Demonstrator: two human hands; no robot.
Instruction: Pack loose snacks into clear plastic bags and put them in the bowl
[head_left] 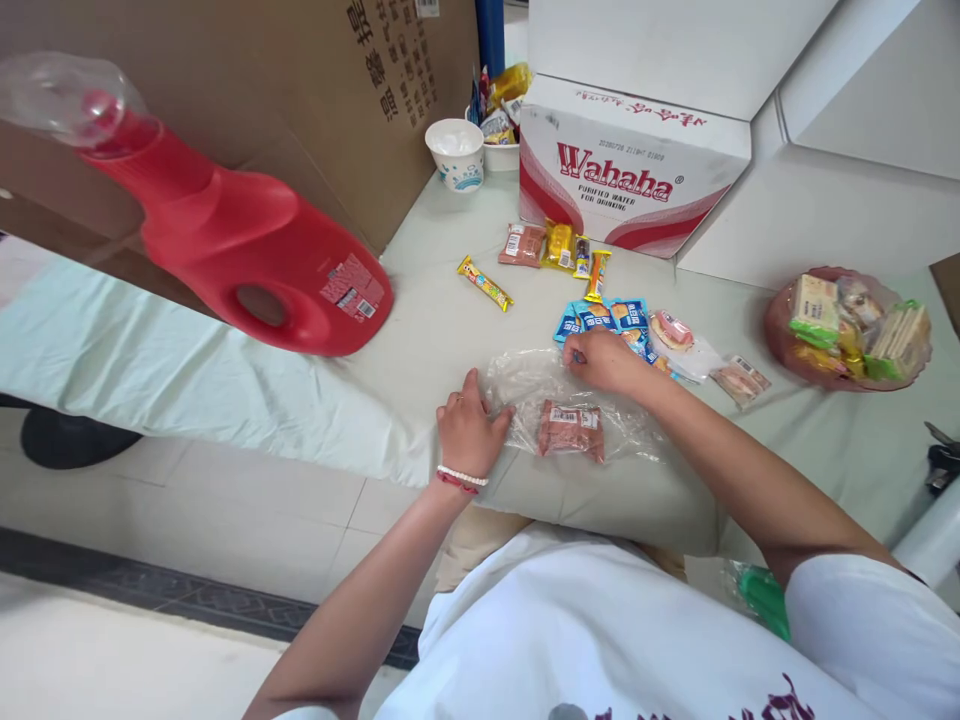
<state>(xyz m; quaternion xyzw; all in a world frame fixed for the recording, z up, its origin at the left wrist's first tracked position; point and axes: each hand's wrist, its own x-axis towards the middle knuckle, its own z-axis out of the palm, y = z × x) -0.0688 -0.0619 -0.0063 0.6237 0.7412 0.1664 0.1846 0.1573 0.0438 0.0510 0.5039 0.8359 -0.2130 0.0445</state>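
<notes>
A clear plastic bag lies flat near the table's front edge, with a reddish-brown snack packet in or under its film; I cannot tell which. At the bag's left edge rests my left hand, its fingers and thumb apart. My right hand is closed in a pinch at the bag's upper edge, right by several blue snack packets. What its fingertips grip is too small to make out. Right of these lie a pink round snack packet and a small clear-wrapped packet.
A yellow snack stick, another brown packet and a yellow packet lie farther back. Around them stand a red detergent bottle, a paper cup, a Wahaha carton and a pink snack bowl.
</notes>
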